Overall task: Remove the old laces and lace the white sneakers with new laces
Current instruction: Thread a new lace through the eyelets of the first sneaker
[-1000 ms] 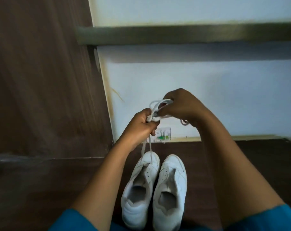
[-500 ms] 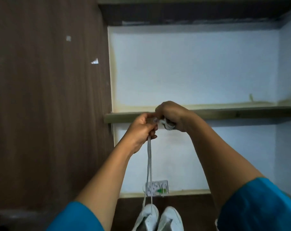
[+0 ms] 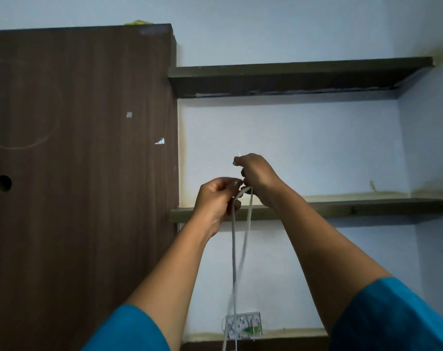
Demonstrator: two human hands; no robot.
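Head view, centre: my left grip [image 3: 216,198] and right grip [image 3: 257,176] pinch the thin white flat lace [image 3: 233,249]; I'd draw upward evenly.

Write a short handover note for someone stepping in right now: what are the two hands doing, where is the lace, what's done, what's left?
Left hand: raised, fingers curled round the flat white shoelace.
Right hand: just above, pinching the same lace near its top.
Lace: two strands hang from the hands past the white wall socket plate and off the bottom edge.
Sneakers: not in view.
Done: cannot tell how far this lace is out of the shoe.
Left: free the old laces, then thread new ones; no new laces in view.
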